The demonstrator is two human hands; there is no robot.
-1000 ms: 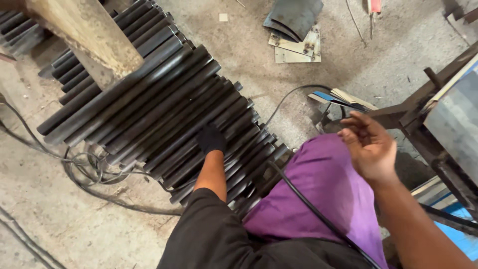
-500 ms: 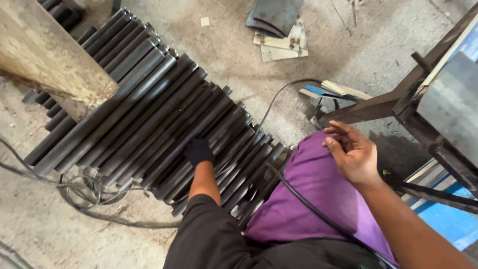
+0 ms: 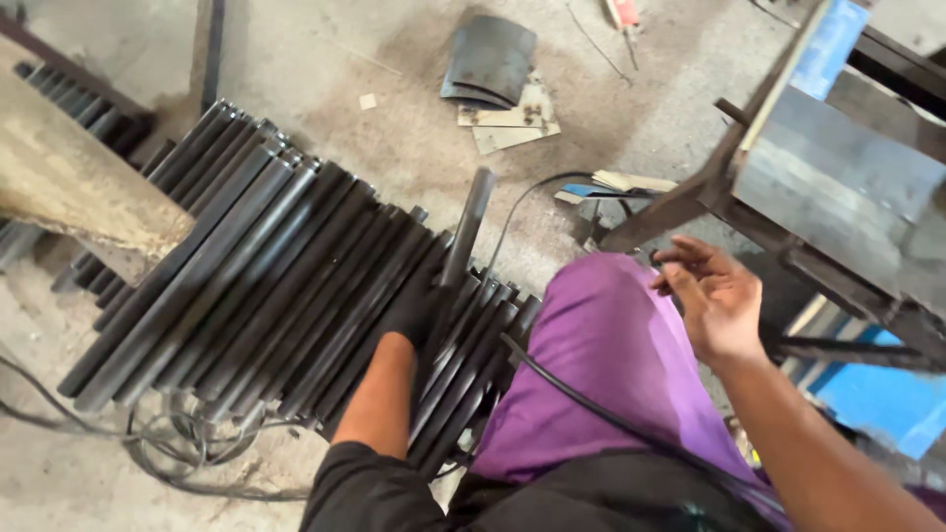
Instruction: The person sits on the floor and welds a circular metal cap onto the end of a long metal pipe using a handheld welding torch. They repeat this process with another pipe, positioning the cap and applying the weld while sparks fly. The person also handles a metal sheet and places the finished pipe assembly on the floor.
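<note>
One dark metal bar [image 3: 469, 225] is tilting up out of a stack of bars [image 3: 246, 286], and we are gripping it low down with our left hand [image 3: 419, 307], which is wearing a black glove and closing its fingers around the bar's lower part. The bars in the stack are too many and too overlapped for us to count exactly; they are lying side by side on the concrete floor [image 3: 394, 118], running diagonally from the lower middle towards the upper left corner of the view. They are looking long, narrow, dull and dark grey, with squared ends.

Our left forearm is reaching straight forward from a black sleeve [image 3: 370, 488]. Our right hand [image 3: 714, 300] is hovering bare above our knee, palm partly turned down, fingers spread loosely and slightly curled, holding nothing. One purple cloth [image 3: 611, 365] is covering the knee, and one black cable [image 3: 591, 404] is crossing it.

One rough concrete beam [image 3: 79, 192] is lying over the stack's left end. Two curved dark metal sheets [image 3: 490, 61] are resting on flat pale plates near the floor's top edge. One steel frame [image 3: 838, 187] is standing at the right, and tangled cables [image 3: 168, 438] are lying by the stack's near end.
</note>
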